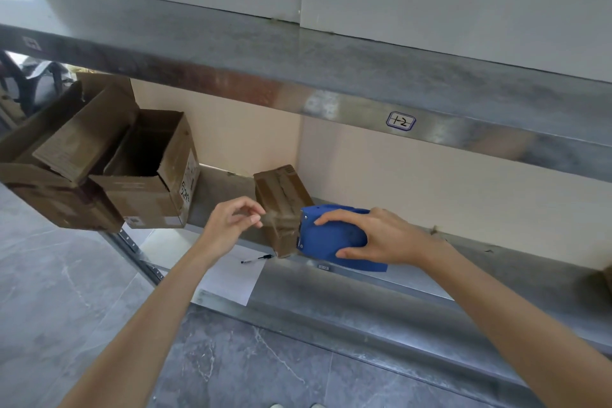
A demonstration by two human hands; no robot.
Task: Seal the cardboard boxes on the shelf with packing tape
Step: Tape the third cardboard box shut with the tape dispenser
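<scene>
Right hand (pixel 374 235) grips blue tape dispenser (pixel 331 237) against small box (pixel 281 209) at shelf (pixel 364 278) front; left hand (pixel 231 225) pinches tape end (pixel 275 219), prob. to stretch it over the seam; two open boxes (pixel 145 172) sit left, unsealed.

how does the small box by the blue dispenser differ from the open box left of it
The small box is taped shut; the open box has its flaps up. The small box is smaller than the open box. The right hand holds a tape dispenser at the small box; nothing touches the open box. Both are brown cardboard.
</scene>
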